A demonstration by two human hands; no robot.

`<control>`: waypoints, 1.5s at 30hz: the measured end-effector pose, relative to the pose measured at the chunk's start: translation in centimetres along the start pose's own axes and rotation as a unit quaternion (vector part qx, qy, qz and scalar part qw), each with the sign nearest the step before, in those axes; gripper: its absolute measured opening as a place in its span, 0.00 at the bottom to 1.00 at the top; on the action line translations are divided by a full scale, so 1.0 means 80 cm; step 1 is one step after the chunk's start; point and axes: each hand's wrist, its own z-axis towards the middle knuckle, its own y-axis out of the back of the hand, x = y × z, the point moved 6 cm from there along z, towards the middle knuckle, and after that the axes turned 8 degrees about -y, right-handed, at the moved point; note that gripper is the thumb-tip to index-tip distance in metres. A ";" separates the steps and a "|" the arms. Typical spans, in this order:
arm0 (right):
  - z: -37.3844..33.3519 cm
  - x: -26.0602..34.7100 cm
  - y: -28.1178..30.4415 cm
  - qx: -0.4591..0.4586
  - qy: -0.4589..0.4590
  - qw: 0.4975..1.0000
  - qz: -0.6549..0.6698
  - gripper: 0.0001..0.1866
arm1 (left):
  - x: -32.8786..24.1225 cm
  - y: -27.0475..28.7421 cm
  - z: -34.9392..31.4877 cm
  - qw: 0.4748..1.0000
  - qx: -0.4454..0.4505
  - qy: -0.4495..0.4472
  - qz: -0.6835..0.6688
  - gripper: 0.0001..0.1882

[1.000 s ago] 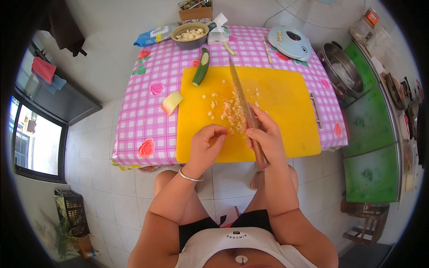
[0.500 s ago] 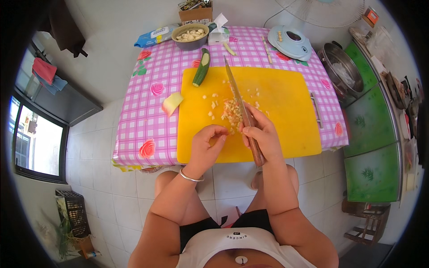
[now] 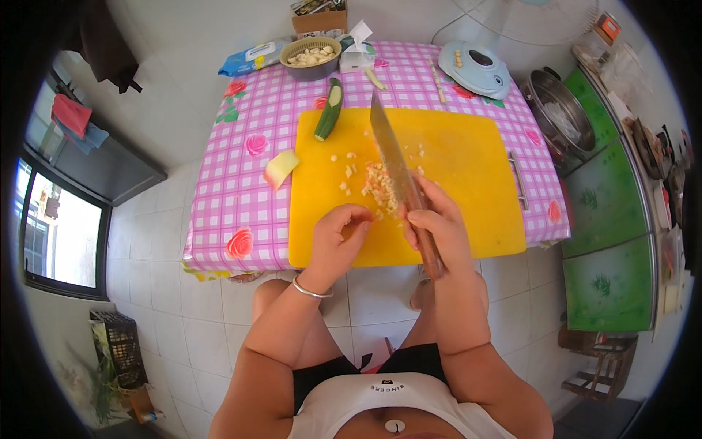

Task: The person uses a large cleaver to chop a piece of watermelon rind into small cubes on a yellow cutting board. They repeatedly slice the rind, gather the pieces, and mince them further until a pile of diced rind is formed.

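My right hand (image 3: 444, 227) grips the wooden handle of a broad-bladed kitchen knife (image 3: 389, 143). The blade is raised above a yellow cutting board (image 3: 468, 168) and slants away to the far left. Under and beside it lies a loose heap of small chopped pale and pinkish bits (image 3: 376, 179), partly hidden by the blade. At the near left of the heap, my left hand (image 3: 340, 238) is loosely curled, with nothing visible in its fingers. A dark green cucumber (image 3: 330, 113) with a pale cut strip lies across the board's far left edge. A pale green and pink wedge of rind (image 3: 281, 169) rests at the left edge.
A pink checked tablecloth (image 3: 219, 197) covers the table. Along the back stand a blue wipes pack (image 3: 252, 60), a grey basket (image 3: 311, 72) of whitish pieces, a tissue pack (image 3: 357, 58) and a light-blue appliance (image 3: 475, 71). A metal pot (image 3: 559, 110) stands beyond the right edge.
The knife has turned so that more of its blade's flat side shows. My right hand has shifted slightly right and nearer to me. My left hand has stayed put.
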 end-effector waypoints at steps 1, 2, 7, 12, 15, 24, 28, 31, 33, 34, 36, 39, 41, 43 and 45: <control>0.006 -0.004 0.001 -0.001 -0.002 1.000 -0.004 0.36 | -0.001 0.000 0.001 1.000 0.000 -0.004 0.002 0.07; 0.011 -0.009 0.003 -0.003 -0.004 1.000 -0.008 0.36 | -0.002 0.000 0.001 1.000 0.001 -0.008 0.005 0.07; 0.018 -0.011 0.007 0.010 -0.004 1.000 -0.005 0.37 | -0.002 0.000 0.001 1.000 -0.003 -0.010 -0.002 0.08; 0.018 -0.012 0.006 0.003 0.019 1.000 -0.007 0.37 | -0.001 0.002 0.000 1.000 -0.004 -0.009 0.000 0.08; -0.005 0.005 -0.003 -0.005 0.005 1.000 0.001 0.37 | 0.000 0.002 -0.001 1.000 -0.009 -0.001 -0.003 0.08; 0.019 -0.018 0.001 0.013 -0.001 1.000 -0.006 0.36 | -0.002 -0.002 0.001 1.000 -0.005 -0.006 -0.013 0.08; 0.019 -0.013 0.000 0.003 0.017 0.999 -0.027 0.37 | 0.000 0.000 0.000 1.000 -0.002 -0.007 0.009 0.08; 0.018 -0.012 0.001 -0.001 0.024 0.999 -0.021 0.37 | 0.000 0.001 0.000 1.000 -0.001 -0.005 0.005 0.08; 0.014 -0.008 0.000 -0.017 0.029 0.999 -0.011 0.37 | -0.001 0.001 0.001 1.000 0.001 -0.007 0.006 0.07; 0.009 -0.004 -0.001 -0.019 0.027 0.999 -0.002 0.36 | -0.001 0.002 0.000 1.000 0.001 -0.008 0.007 0.07; -0.004 0.006 -0.001 -0.022 0.025 0.999 0.016 0.35 | -0.001 0.003 -0.001 1.000 -0.001 -0.011 0.008 0.07; -0.013 0.014 -0.001 -0.011 0.046 0.999 0.008 0.35 | -0.003 0.001 0.000 1.000 -0.001 -0.006 0.004 0.07; 0.004 0.004 0.005 -0.025 0.034 0.999 -0.002 0.35 | -0.003 -0.002 0.001 1.000 0.003 -0.005 -0.002 0.07; 0.012 -0.002 0.008 -0.029 0.034 0.999 -0.008 0.35 | -0.003 -0.002 0.002 1.000 0.003 -0.003 -0.003 0.08; 0.014 -0.003 0.007 -0.023 0.044 0.999 -0.013 0.34 | -0.002 0.001 0.000 1.000 0.000 0.000 0.002 0.08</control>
